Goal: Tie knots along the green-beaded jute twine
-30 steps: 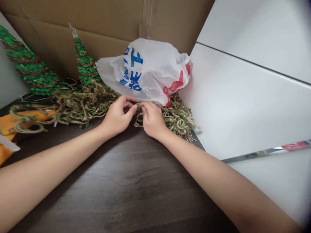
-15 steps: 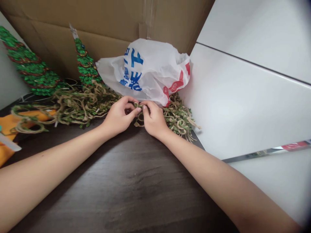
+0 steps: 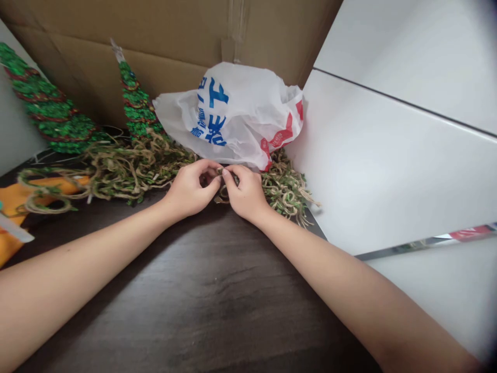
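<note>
Cardboard (image 3: pixel 163 36) backs the dark table (image 3: pixel 194 290); left hand (image 3: pixel 190 189) and right hand (image 3: pixel 244 194) pinch leafy jute twine (image 3: pixel 224 171) in their fingertips, held close together for fine control.

- My single view rides on the person's head, facing forward and down.
- It sits close above the left hand (image 3: pixel 190 189) and right hand (image 3: pixel 244 194) at the twine (image 3: pixel 285 190).
- The carton wall (image 3: pixel 155 31) closes the far side, a white panel (image 3: pixel 388 155) the right, and the dark table (image 3: pixel 194 290) lies near.
</note>
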A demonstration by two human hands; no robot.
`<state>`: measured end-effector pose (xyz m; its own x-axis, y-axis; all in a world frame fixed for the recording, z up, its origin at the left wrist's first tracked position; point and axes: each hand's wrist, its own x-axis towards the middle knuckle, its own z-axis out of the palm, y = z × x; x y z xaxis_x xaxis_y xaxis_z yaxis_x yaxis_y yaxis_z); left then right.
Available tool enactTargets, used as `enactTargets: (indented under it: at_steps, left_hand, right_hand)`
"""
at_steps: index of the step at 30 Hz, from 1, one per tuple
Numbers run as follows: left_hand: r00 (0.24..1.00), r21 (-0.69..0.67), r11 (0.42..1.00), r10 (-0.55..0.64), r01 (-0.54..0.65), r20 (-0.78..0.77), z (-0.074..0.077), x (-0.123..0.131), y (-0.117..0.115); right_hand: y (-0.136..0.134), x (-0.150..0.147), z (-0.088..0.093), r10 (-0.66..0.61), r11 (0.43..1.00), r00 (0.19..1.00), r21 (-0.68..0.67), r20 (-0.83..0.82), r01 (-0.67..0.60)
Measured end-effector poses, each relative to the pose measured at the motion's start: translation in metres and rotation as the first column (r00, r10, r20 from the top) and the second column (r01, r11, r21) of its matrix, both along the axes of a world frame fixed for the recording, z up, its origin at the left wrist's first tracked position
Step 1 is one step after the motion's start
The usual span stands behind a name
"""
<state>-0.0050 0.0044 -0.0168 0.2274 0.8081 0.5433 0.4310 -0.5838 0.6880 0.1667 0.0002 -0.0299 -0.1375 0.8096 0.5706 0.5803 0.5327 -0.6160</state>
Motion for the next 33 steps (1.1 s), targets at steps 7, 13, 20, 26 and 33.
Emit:
enactTargets:
  at_steps: [7, 13, 20, 26, 33]
  left_hand:
    - [0.999, -0.011, 0.999, 0.042, -0.042, -0.005, 0.0026, 0.0007, -0.0006]
    - [1.000, 0.026, 1.000, 0.003, -0.002, -0.016, 0.0040, 0.0000, -0.0011]
    - [1.000, 0.023, 1.000, -0.006, 0.006, -0.001, 0.0004, -0.0004, -0.0004]
    - [0.999, 0.002, 1.000, 0.024, -0.024, -0.024, -0.0028, -0.0010, 0.0013]
    - [0.994, 0.032, 0.998, 0.053, -0.050, -0.090, -0.0003, -0.0004, 0.0024]
  right_hand:
    - [0.0004, 0.0004, 0.0016, 0.005, 0.999, 1.000, -0.039, -0.023, -0.006]
    - [0.0002, 0.0003, 0.0013, -0.024, 0.999, 0.998, -0.022, -0.063, 0.023]
    - [0.0012, 0.0003, -0.0004, -0.047, 0.998, 0.995, -0.042, -0.093, 0.044]
    - [0.0041, -0.0008, -0.0012, -0.018, 1.000, 0.955, -0.010, -0.295, 0.015]
    - [0.0068, -0.0001, -0.0043, 0.046, 0.998, 0.939, 0.049, -0.342, -0.030]
